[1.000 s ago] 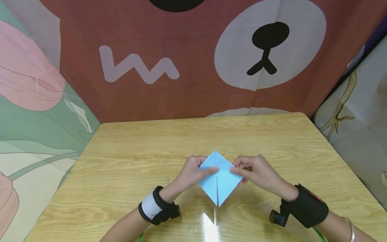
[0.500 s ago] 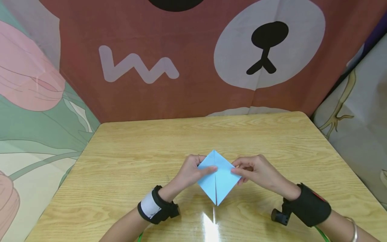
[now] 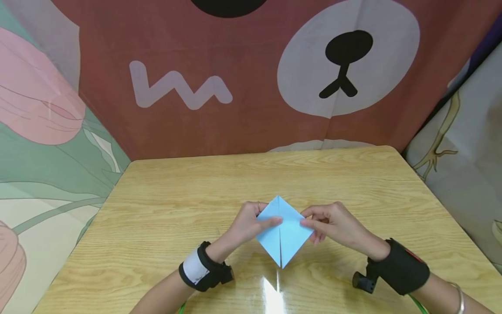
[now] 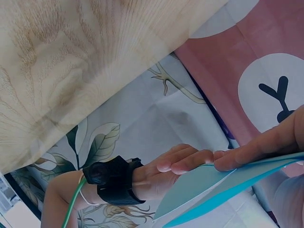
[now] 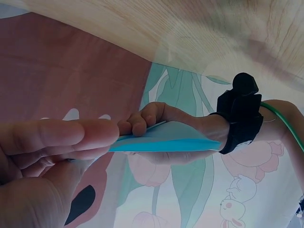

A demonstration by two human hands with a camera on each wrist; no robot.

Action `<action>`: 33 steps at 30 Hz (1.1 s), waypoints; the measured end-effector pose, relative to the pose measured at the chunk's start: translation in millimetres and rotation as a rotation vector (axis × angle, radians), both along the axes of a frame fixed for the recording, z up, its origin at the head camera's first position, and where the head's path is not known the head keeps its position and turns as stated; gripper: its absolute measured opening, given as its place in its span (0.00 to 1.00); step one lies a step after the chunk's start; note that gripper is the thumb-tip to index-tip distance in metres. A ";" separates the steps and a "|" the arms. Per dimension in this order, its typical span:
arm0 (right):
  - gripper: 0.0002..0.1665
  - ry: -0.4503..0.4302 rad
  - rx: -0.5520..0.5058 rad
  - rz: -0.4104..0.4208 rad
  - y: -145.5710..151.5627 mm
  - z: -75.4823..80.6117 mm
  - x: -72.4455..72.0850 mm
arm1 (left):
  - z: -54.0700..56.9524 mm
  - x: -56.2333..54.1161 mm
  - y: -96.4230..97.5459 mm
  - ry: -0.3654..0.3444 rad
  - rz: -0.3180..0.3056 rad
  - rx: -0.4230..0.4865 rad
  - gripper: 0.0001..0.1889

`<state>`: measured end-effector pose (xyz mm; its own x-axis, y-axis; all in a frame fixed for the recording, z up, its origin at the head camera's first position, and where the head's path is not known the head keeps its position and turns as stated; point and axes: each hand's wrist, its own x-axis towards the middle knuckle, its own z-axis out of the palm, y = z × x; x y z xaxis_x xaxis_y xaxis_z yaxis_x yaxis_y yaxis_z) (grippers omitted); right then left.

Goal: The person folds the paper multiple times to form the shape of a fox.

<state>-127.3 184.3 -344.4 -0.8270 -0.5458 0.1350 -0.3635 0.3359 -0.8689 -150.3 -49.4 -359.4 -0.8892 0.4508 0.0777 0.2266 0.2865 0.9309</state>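
Observation:
A light blue sheet of folded paper (image 3: 290, 235), diamond-shaped with a slit down its middle to the lower tip, is held above the table. My left hand (image 3: 251, 223) grips its left side, thumb on top and fingers hidden beneath. At the right corner my right hand (image 3: 333, 222) pinches the edge between thumb and fingers. In the left wrist view the paper (image 4: 199, 194) appears edge-on with its layers slightly parted. The right wrist view also shows the paper (image 5: 166, 142) from its edge, between both hands.
The wood-grain table (image 3: 188, 187) extends around the hands, with a bright reflection near its front. Behind it hangs a brown cloth (image 3: 243, 126) with a bear print. Black wrist straps (image 3: 398, 267) with small cameras sit on both forearms.
Both hands keep their hold on the paper, which has shifted very slightly left since a second ago. The right hand's lower fingers have moved a little below the corner.

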 end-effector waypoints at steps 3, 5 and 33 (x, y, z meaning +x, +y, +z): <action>0.13 -0.005 0.023 -0.003 1.4 0.6 0.7 | -0.9 -0.8 -0.8 -0.005 -0.007 -0.002 0.12; 0.13 0.012 0.024 -0.011 3.0 0.0 0.7 | -1.7 -1.5 -1.9 -0.017 0.005 -0.005 0.12; 0.18 -0.065 -0.032 0.225 -13.3 -14.6 -6.0 | 0.7 -4.9 2.8 0.042 -0.508 0.236 0.06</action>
<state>-133.3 171.0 -359.0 -0.6921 -0.7140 0.1055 -0.3692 0.2246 -0.9018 -155.2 -46.6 -358.7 -0.5589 0.7878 0.2587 0.3199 -0.0830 0.9438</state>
